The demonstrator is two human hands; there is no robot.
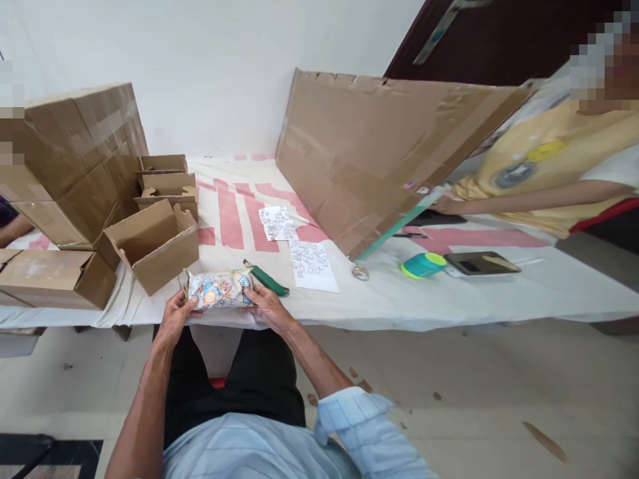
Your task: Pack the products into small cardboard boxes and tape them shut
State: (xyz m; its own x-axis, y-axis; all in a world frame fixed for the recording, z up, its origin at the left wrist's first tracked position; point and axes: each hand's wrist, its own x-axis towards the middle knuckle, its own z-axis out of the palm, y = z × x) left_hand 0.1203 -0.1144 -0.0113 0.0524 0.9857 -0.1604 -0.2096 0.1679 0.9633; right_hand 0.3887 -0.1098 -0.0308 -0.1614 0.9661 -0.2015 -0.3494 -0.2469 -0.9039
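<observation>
A patterned pouch point(219, 290) with cartoon figures is held level at the table's front edge. My left hand point(176, 315) grips its left end, thumb on top. At the right end, my right hand point(269, 307) pinches it between thumb and fingers. Just behind the right hand lies a green cutter-like tool point(267, 279). An open cardboard box point(154, 246) stands tilted behind the pouch on the left. Sheets with small printed shapes point(313, 265) lie to the right of the green tool.
Stacked cartons point(82, 153) and small boxes point(167, 183) stand left. A large cardboard panel point(389, 146) leans across the table point(399, 306). Right are a tape roll point(360, 272), a teal-yellow object point(424, 265) and a dark-topped device point(482, 263). A person point(549, 166) is beyond; another arm shows far left.
</observation>
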